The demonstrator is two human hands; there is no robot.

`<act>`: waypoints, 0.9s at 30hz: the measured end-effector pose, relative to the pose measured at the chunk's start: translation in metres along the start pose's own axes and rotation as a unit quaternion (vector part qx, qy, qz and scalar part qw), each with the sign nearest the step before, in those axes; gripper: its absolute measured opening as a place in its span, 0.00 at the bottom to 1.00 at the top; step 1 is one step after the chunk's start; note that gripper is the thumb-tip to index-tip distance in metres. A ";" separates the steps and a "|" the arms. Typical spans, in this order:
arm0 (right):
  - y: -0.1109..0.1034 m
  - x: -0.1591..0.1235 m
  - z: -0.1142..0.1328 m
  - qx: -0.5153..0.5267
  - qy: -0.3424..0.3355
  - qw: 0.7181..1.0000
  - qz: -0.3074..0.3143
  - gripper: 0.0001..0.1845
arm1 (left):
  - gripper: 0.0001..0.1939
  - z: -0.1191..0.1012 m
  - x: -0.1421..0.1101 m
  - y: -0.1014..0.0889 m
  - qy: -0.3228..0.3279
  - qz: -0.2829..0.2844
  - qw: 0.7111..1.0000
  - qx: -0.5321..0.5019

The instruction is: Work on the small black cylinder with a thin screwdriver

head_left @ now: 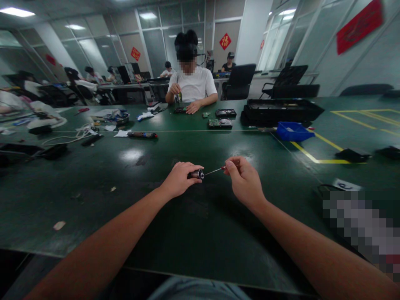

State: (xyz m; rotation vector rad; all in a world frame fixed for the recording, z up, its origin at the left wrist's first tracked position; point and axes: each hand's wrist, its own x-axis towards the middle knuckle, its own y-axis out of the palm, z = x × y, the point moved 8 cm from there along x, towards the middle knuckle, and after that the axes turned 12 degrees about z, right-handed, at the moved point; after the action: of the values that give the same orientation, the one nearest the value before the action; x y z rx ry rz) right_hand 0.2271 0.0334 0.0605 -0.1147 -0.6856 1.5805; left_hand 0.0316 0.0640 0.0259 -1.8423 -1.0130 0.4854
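Note:
My left hand point(179, 178) is closed around a small dark cylinder with a silvery end, which looks like a small motor point(198, 174). Its open-looking end faces right, and the rest is hidden in my fingers. My right hand point(243, 179) pinches the red handle of a thin screwdriver point(214, 171). The metal shaft points left, its tip at the end face of the cylinder; whether it sits in a screw is too small to tell. Both hands are just above the green table point(187, 233).
Across the table a person point(192, 83) works on a dark device. Nearby are hard drives point(220, 123), a black tray point(281, 111) and a blue bin point(293, 131). A pen-shaped electric screwdriver point(143, 135) lies beyond my left hand, cables point(73, 135) farther left. A blurred-out object point(362, 221) lies at right.

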 end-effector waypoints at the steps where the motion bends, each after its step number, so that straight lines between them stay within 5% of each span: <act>1: 0.000 0.000 0.000 -0.008 0.001 1.000 0.001 0.11 | 0.22 0.000 0.000 0.000 0.000 -0.002 1.000 -0.002; 16: -0.002 0.000 -0.001 -0.020 0.005 1.000 -0.008 0.10 | 0.22 0.021 -0.007 -0.016 -0.060 -0.119 0.970 -0.203; 21: -0.002 0.000 -0.004 -0.014 -0.003 1.000 -0.011 0.11 | 0.20 0.010 -0.007 -0.015 -0.097 -0.079 0.985 -0.115; 27: 0.001 0.000 -0.002 -0.011 -0.006 1.000 0.002 0.12 | 0.13 -0.011 0.000 -0.004 -0.033 -0.017 0.999 0.005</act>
State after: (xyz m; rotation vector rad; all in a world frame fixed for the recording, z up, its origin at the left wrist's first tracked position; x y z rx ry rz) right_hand 0.2273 0.0343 0.0582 -0.1233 -0.7135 1.5786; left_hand 0.0370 0.0589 0.0344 -1.8070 -1.0831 0.5326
